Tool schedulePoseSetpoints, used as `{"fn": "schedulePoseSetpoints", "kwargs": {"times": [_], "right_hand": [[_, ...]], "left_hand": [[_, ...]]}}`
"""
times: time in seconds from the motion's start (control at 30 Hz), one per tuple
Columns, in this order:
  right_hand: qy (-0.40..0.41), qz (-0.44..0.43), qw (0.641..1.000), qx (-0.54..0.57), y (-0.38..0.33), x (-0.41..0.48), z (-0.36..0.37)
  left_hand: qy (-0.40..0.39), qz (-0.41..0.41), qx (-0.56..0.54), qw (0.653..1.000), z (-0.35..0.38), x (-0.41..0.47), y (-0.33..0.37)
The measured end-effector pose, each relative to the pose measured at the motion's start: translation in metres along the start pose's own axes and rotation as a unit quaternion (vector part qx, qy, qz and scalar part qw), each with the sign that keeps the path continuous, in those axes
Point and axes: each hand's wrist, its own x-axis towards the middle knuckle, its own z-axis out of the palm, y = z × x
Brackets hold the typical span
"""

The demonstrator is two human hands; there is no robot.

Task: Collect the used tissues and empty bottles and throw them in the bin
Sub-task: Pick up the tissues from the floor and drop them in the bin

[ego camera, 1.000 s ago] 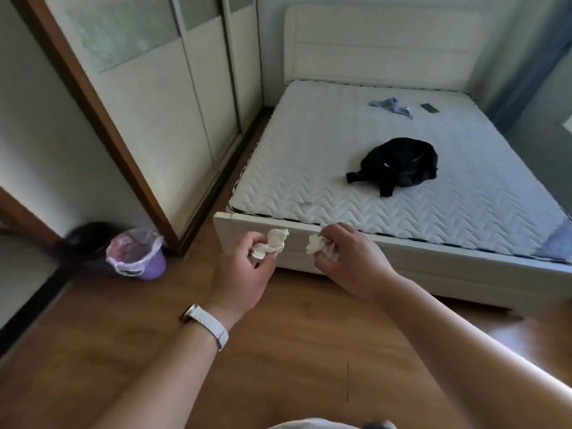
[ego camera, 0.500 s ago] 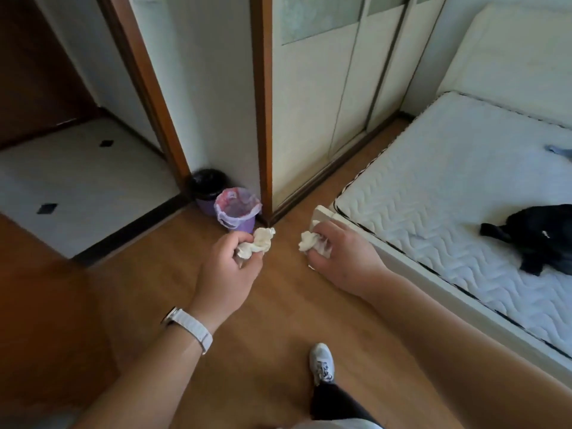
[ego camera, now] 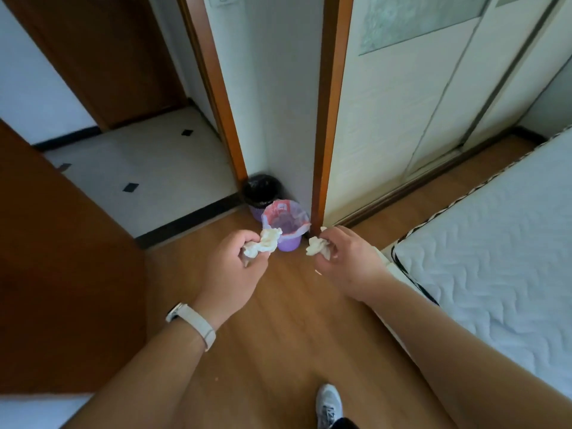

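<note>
Tissues sit one per hand, both held out toward the purple bin (ego camera: 291, 244). L hand (ego camera: 230, 267) has its fingers curled tight round the first tissue (ego camera: 263, 243), a crumpled white wad that pokes out past the thumb & overlaps the bin's near-left edge in this view; can't tell if it's over the rim or short of it. R hand (ego camera: 349, 264) pinches the second tissue (ego camera: 317, 246), also crumpled white, just right of the bin, level w/ its side. The hands are apart w/ the bin showing between them. The bin stands upright on the wood floor (ego camera: 278, 335), w/ a pinkish see-through liner (ego camera: 286, 215) folded over its rim; what's inside can't be made out. A black-lined bin (ego camera: 261, 188) stands just behind it to the left, close enough that a gap can't be seen. A brown frame post (ego camera: 328, 119) comes down right beside the bin on its right, w/ pale wardrobe doors (ego camera: 418, 88) further right. Behind-left of the bin lies a white tiled floor (ego camera: 148, 174); a brown door (ego camera: 62, 274) fills the left, nearer the camera than the bin. A white mattress (ego camera: 495, 258) lies well to the bin's right. A white watch (ego camera: 193, 323) is on the L wrist, & a grey shoe (ego camera: 329, 404) is on the wood floor well in front of the bin.
</note>
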Motion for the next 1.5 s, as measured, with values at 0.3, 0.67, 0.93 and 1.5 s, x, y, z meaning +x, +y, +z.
{"fn": "schedulePoseSetpoints", "kwargs": {"times": [0.3, 0.67, 0.93, 1.5], "right_hand": [[-0.065, -0.056, 0.996, 0.028, -0.008, 0.095, 0.010], [-0.070, -0.060, 0.995, -0.030, -0.076, 0.203, 0.079], [-0.050, -0.019, 0.998, -0.045, -0.167, 0.303, 0.142], [-0.047, -0.001, 0.995, -0.084, -0.222, 0.409, 0.212]], "left_hand": [[0.062, -0.078, 0.040, 0.994, -0.027, 0.053, -0.024], [0.084, -0.114, -0.014, 0.990, -0.075, 0.136, -0.124], [0.066, -0.121, -0.017, 0.990, -0.168, 0.232, -0.225], [0.027, -0.039, -0.029, 0.998, -0.217, 0.352, -0.312]]}}
